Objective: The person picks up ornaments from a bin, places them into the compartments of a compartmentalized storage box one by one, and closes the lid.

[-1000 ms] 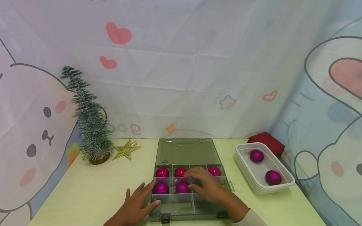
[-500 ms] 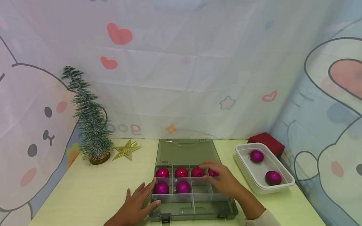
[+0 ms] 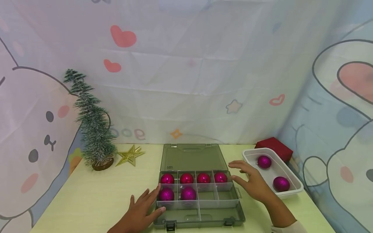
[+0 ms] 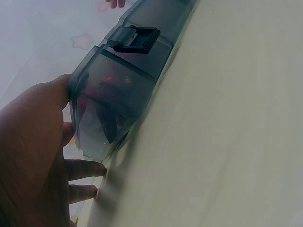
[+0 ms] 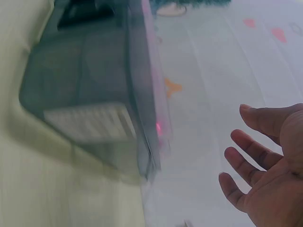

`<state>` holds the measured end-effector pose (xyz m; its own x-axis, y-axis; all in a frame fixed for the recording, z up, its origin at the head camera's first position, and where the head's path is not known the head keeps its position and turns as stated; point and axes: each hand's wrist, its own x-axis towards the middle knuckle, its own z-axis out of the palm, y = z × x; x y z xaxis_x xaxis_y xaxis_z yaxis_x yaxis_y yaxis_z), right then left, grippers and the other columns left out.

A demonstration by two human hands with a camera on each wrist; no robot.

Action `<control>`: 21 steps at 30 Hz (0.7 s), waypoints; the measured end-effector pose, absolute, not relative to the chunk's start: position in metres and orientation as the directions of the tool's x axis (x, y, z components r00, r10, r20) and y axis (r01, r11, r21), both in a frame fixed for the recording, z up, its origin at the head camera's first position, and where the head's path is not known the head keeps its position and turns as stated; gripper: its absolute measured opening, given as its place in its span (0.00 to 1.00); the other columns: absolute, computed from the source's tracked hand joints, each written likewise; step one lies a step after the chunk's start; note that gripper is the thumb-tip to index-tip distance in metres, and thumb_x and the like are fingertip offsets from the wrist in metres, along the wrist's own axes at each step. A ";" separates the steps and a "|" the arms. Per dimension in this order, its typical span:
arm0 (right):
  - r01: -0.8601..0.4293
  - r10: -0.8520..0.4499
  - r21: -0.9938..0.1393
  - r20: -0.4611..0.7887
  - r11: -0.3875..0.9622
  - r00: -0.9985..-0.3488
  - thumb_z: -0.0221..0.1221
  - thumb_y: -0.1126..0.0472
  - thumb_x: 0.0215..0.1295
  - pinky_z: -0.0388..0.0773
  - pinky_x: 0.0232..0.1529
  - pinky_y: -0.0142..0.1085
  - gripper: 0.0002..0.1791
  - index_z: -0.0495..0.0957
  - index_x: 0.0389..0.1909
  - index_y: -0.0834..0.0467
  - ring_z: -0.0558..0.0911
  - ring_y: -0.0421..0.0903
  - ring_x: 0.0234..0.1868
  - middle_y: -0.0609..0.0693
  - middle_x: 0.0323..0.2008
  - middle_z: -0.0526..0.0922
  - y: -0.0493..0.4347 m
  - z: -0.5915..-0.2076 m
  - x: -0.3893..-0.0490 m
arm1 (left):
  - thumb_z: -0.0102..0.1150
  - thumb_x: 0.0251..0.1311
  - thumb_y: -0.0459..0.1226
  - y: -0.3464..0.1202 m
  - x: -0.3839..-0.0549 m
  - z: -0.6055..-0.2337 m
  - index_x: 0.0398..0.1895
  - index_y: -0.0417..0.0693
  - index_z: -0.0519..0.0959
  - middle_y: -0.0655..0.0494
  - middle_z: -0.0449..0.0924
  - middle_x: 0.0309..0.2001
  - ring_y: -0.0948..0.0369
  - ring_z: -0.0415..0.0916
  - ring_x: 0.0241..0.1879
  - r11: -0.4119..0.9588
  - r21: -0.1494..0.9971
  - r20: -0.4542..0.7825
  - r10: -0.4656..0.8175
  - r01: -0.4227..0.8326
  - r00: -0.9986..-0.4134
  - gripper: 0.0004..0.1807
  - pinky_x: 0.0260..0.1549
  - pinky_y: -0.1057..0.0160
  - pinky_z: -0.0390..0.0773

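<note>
The left hand (image 3: 141, 209), fingers straight, touches the left side of the translucent grey-green plastic box (image 3: 221, 214), likely steadying it; right of it, the right hand (image 3: 254, 185) is empty, fingers spread; clear plastic dividers (image 3: 221, 204) keep six round magenta balls (image 3: 186, 178) apart inside; farther right, a white plastic tub (image 3: 269, 177) holds two more.

Purple glittered baubles (image 3: 188, 193), glossy pink-red baubles (image 3: 186, 178), grey-green box (image 3: 177, 214), white tray (image 3: 269, 175), gold star (image 3: 129, 155)

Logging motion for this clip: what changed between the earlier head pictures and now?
The right hand moved right, from over the divided box toward the white tray, fully uncovering the back-row balls. It holds nothing now; no clear grasp or release shows. Unchanged: the left hand at the box's left side and the two tray balls.
</note>
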<state>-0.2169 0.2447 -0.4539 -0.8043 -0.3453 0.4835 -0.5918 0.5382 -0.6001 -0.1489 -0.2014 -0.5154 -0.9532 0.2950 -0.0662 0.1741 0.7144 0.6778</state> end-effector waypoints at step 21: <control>-0.469 -0.281 -0.632 0.380 0.616 -0.881 0.73 0.64 0.70 0.83 0.54 0.26 0.20 0.86 0.61 0.63 0.80 0.18 0.55 0.27 0.55 0.86 0.372 -0.449 -0.233 | 0.60 0.77 0.61 -0.201 -0.148 -0.515 0.91 0.64 0.51 0.48 0.63 0.86 0.29 0.49 0.86 0.709 0.684 -0.071 0.297 0.170 -0.952 0.47 0.67 0.07 0.27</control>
